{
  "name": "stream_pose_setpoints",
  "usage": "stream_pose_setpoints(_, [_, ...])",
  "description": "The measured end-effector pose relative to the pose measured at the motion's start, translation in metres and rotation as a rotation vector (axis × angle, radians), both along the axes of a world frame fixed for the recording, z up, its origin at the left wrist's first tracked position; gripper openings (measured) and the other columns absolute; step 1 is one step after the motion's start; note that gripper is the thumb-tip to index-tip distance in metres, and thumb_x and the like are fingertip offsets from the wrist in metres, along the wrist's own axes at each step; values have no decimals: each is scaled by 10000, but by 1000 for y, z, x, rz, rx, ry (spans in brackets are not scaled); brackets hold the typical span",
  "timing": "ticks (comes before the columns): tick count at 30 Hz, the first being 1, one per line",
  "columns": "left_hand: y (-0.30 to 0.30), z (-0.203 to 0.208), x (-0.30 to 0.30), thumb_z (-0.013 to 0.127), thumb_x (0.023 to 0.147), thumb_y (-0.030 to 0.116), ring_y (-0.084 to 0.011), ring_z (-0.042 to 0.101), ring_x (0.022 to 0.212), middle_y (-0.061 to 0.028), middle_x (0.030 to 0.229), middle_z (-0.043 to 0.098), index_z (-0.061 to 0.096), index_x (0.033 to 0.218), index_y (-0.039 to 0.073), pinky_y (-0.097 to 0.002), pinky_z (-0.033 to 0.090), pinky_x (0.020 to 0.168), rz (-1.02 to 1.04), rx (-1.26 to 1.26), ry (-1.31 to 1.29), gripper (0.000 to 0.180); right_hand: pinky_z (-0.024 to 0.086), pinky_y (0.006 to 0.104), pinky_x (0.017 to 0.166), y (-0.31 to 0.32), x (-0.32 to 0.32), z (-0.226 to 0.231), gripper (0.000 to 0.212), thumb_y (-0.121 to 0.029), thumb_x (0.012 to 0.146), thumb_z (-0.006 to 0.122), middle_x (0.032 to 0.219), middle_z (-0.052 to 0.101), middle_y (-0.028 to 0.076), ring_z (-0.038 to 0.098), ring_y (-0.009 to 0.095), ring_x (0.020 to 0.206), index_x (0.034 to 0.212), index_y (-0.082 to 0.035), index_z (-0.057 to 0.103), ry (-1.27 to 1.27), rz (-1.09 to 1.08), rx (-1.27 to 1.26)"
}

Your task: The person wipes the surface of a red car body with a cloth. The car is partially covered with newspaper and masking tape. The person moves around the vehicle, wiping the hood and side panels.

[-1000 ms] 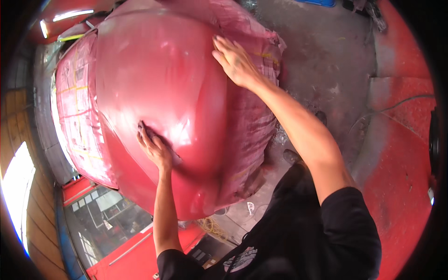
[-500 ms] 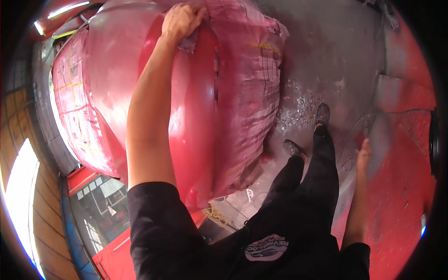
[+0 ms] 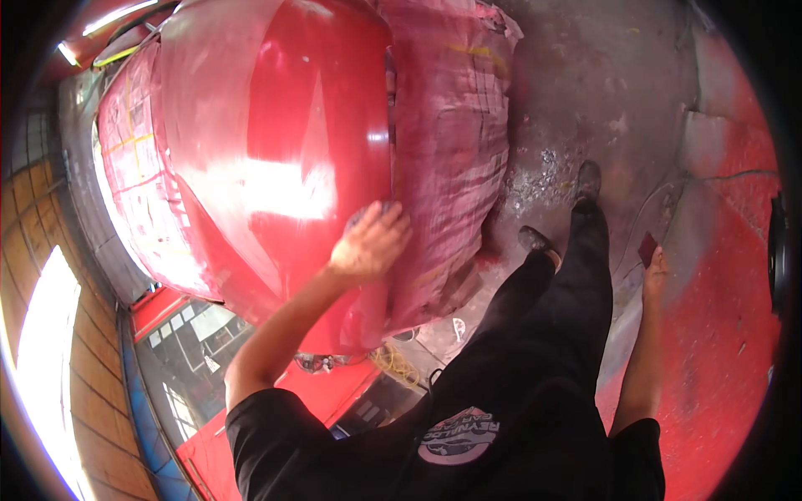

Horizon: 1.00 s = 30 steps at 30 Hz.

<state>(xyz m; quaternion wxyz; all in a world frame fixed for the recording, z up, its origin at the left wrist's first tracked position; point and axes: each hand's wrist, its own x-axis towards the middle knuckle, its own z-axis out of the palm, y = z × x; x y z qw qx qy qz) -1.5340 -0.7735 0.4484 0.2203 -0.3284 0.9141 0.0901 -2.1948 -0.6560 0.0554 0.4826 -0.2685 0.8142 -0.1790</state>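
My left hand lies on the glossy red car hood, close to its right edge. Under its fingers shows a bit of a greyish-purple rag, pressed against the paint; most of the rag is hidden by the hand. Down at my right side, away from the car, my right hand grips a small flat dark-red pad, perhaps a scuff pad, by its lower edge. The hood shows a deep red band in the middle and a duller, hazy area to the left.
Masking paper with pink overspray covers the car's right side, and more paper covers the left. My shoes stand on a stained concrete floor. A thin cable runs at the right. A yellow coiled hose lies below the car.
My left hand has come from the far part of the hood toward me, with the rag under it. The right hand stays low, its pad now turned more into view.
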Motion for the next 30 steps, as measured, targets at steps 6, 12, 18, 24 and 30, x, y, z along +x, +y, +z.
stream_pose_setpoints(6, [149,19,26,651,863,288,-327,478,1494,-117,1496,612,749,1198,117,-566,321,1267,-34,262,-105,389,513,419,1068,25,24,11,812,-665,1085,443,1461,607,228,572,345,1350,1509,18,558,-4,128,-29])
stream_pose_setpoints(12, [47,11,34,633,890,217,-297,473,1488,-80,1405,639,694,1308,134,-555,281,1318,-122,219,31,430,498,446,1062,25,-19,-15,829,-656,1094,423,1387,654,281,620,392,1289,1382,95,626,83,184,-30])
stream_pose_setpoints(18, [-97,6,-20,610,958,223,-385,433,1481,-129,1496,583,720,1316,81,-556,254,1288,85,-154,-17,401,523,462,1104,-55,-2,23,815,-654,1079,470,1510,564,205,572,344,1358,1516,30,546,-16,37,-61])
stream_pose_setpoints(24, [72,-19,20,631,836,179,-377,502,1470,-146,1333,694,760,1055,43,-620,275,1296,91,-94,170,287,550,441,1031,-49,23,61,761,-609,1078,537,1496,575,165,556,274,1362,1520,11,539,-148,-58,-139])
stream_pose_setpoints(30, [238,8,34,693,796,339,-385,391,1537,-160,1546,549,737,1111,106,-651,292,1263,156,199,16,395,588,472,1022,-9,72,87,791,-539,1058,624,1678,372,136,640,303,1297,1596,1,412,-484,-432,-130])
